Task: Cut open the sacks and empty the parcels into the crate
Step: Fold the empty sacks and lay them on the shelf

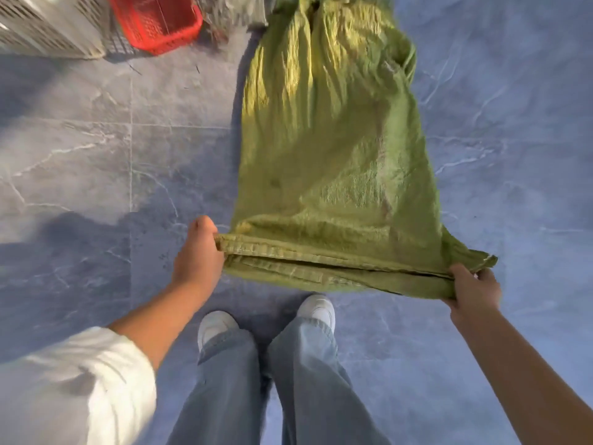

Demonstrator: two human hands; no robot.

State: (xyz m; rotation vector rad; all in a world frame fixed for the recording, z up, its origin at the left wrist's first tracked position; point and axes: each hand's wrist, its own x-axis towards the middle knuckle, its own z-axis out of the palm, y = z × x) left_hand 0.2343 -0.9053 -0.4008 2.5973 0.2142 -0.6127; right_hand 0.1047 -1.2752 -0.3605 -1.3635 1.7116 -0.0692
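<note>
A blue-grey marbled tile floor (pixel 80 162) fills most of the view. On it lies the green woven sack (pixel 333 149), which stretches away from the person. Its far end is bunched and cut off by the top edge, so its mouth or tie cannot be seen. The cloth looks slack and creased, and whether any parcels are inside cannot be told.

Below the sack's near hem stand the person's legs in light blue jeans (pixel 224 380). A rolled white sleeve (pixel 73 387) covers the left arm, low and to the left of the sack, and is blurred.

Well to the left of the sack's far end is a white slotted crate (pixel 48 24), only its corner in frame. Between it and the sack sits a red basket (pixel 157 20), cropped at the top, and its inside is hard to read. A grey clutter next to the basket, just beside the sack, is too blurred to name.

The left hand (pixel 195 255) grips the left corner of the near hem. Its fingers curl under the folded edge and are hidden there. The right hand (pixel 475 290) grips the right corner, fingers closed round the cloth and mostly out of sight beneath it. The hem is pulled taut between the two hands, lifted off the floor.

Two white shoes (pixel 215 326) poke out from the jeans, just under the hem.
</note>
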